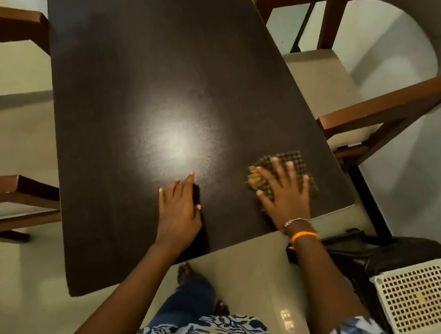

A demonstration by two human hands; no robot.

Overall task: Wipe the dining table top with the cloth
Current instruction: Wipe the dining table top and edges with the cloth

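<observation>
— Any containers in view?
— One: a white perforated crate [422, 299] on the floor at about 4 o'clock, with something small and yellowish inside; I cannot tell what.
— Where's the cloth?
— The checked brown cloth [292, 162] lies flat on the dark counter [140, 79], near its corner at 3 o'clock.
— And the hands?
— The right hand [285, 196] presses flat on the cloth, fingers spread, not clenched. The left hand [178, 212] rests open on the bare counter just beside it, at 6 o'clock, holding nothing.
</observation>
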